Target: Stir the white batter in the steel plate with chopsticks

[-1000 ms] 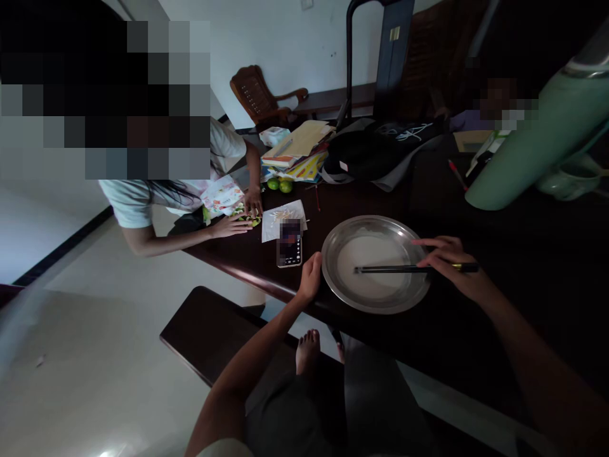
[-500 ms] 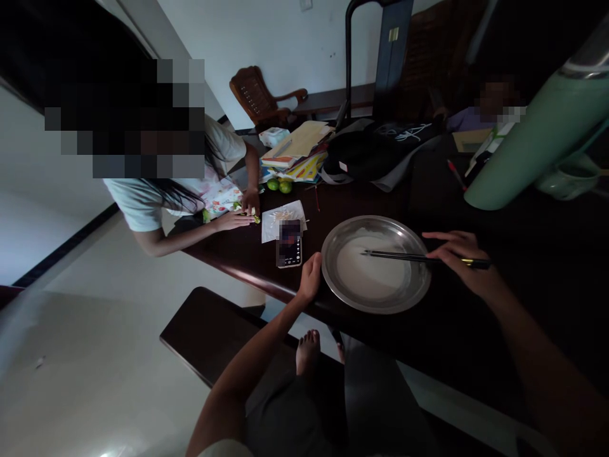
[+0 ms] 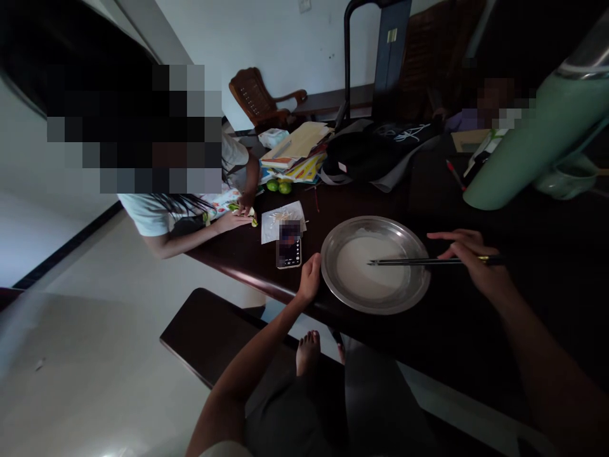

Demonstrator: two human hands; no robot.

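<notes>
A round metal basin (image 3: 329,289) holds a whitish liquid (image 3: 361,279). At its left rim is my left hand (image 3: 309,277), closed against the edge, with its fingertips partly hidden. My right hand (image 3: 476,254) grips a pair of dark chopsticks (image 3: 428,261) from the right side, with the index finger stretched out. The chopstick tips reach into the basin and touch or hover just over the liquid; I cannot tell which.
Left of the basin lie a phone (image 3: 288,254) and white paper (image 3: 269,231) with small pale sticks. Two green limes (image 3: 284,188), stacked books (image 3: 299,149), a black bag (image 3: 366,155) and a green flask (image 3: 514,152) stand beyond. A person's hands (image 3: 240,219) work at the left.
My right hand has shifted a little to the right, drawing the chopstick tips right and slightly nearer me. My left hand stays at the rim. The person at left leans slightly.
</notes>
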